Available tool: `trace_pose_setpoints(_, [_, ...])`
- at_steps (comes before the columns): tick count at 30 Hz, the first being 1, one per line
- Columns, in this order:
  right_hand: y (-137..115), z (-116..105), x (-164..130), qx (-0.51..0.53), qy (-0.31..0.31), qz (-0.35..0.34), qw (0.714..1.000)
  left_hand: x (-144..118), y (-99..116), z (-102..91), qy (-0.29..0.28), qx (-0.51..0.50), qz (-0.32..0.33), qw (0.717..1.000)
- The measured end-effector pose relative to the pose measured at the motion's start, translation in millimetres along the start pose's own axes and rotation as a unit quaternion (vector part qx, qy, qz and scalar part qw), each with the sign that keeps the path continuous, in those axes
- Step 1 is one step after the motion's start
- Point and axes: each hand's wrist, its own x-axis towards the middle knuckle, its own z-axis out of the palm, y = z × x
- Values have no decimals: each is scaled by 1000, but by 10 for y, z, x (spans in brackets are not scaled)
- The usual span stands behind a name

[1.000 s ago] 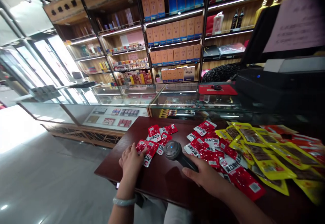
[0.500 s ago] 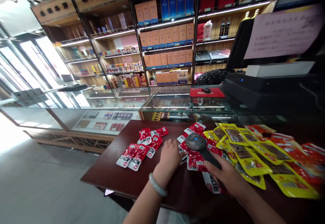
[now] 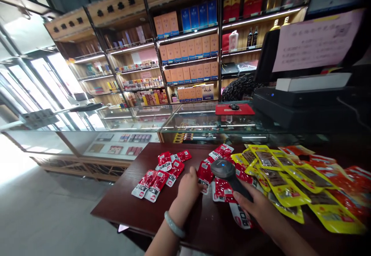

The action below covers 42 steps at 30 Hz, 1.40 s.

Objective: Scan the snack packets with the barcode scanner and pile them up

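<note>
My right hand (image 3: 255, 203) is wrapped round the handle of a dark grey barcode scanner (image 3: 223, 168), whose head points left over the red packets. My left hand (image 3: 188, 188), with a pale bangle (image 3: 174, 225) on the wrist, is closed at the lower edge of a red-and-white snack packet (image 3: 205, 171); its fingertips are partly hidden. More red packets (image 3: 222, 189) lie under and around the scanner. Left of my left hand, a separate group of red packets (image 3: 156, 182) lies on the dark wooden table (image 3: 121, 202).
Yellow snack packets (image 3: 278, 186) are heaped to the right, with orange-red packets (image 3: 353, 182) beyond them. Behind the table stands a glass display counter (image 3: 185, 122) bearing a mouse (image 3: 234, 106) on a red mat. A monitor with a pink paper (image 3: 315, 43) rises at right.
My left hand has shifted slightly left and down, and the red packet at its fingers has come out leftward from beside the scanner. My right hand still holds the scanner in nearly the same place.
</note>
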Motion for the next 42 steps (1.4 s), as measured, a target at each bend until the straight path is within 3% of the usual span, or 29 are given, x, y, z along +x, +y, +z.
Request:
trace_pose_setpoints(9, [-10,302,109,16,-53,-28,998,-197,-246,-52,58,-106,13,993])
trace_pose_setpoints(17, [-6,485,119,17,-88,40,995,-330,-499,-129,61,-140,-43,987])
trace_pose_setpoints(21, [-5,603,137,-4,-79,42,996,-389,-811,-284,79,-137,-102,982])
trace_pose_setpoints(26, [-30,744,171,-11,-118,41,992,-335,-1355,-531,120,-113,-186,969])
trace_pose_setpoints(31, [-82,785,195,-7,-142,34,989,-205,-1705,-606,139,-5,-220,966])
trace_pose_setpoints(37, [-116,707,174,11,-135,-34,990,-155,-1741,-541,186,86,-203,958])
trace_pose_setpoints(42, [-120,508,112,-6,-111,17,994,-3,-1389,-527,242,83,-153,954])
